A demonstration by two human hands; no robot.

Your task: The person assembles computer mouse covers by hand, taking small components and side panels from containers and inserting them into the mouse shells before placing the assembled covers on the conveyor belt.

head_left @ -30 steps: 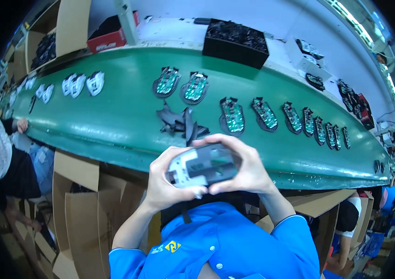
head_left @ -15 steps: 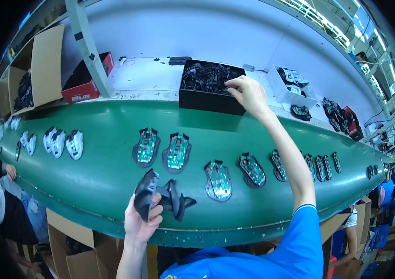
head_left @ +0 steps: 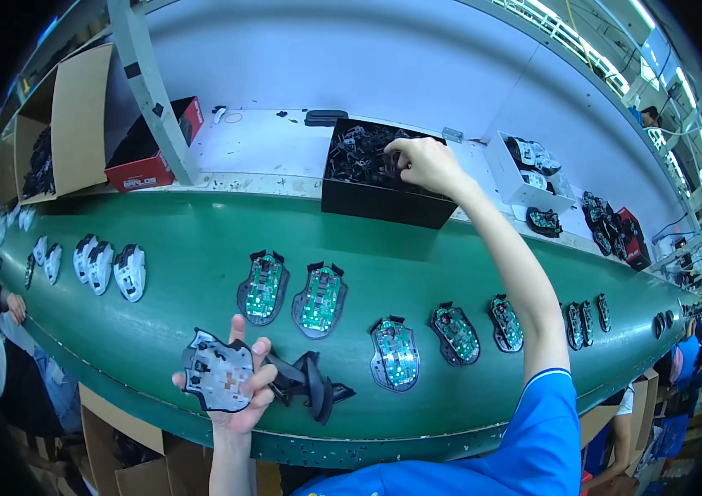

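My left hand (head_left: 245,407), palm up, grips a black mouse shell (head_left: 217,372) whose pale inner side faces up. Just right of it, several loose black shells (head_left: 318,388) lie in a pile on the green belt. My right hand (head_left: 423,164) reaches into a black box (head_left: 384,202) full of small black plastic parts (head_left: 357,153). Its fingers are curled together among those parts; whatever they pinch is hidden. Beyond my left hand lie two mouse bases with green circuit boards, one of them a circuit board base (head_left: 319,299).
More board-fitted bases (head_left: 395,354) run along the green belt (head_left: 177,223) to the right. White mouse shells (head_left: 129,273) sit at the left. A red box (head_left: 140,174), an open carton (head_left: 82,116) and a white box (head_left: 524,186) stand behind. Other people work at both ends.
My left hand has turned the shell over, bringing its inner side up, and moved slightly left and nearer. My right hand has gone deeper into the box, its fingers curling among the parts.
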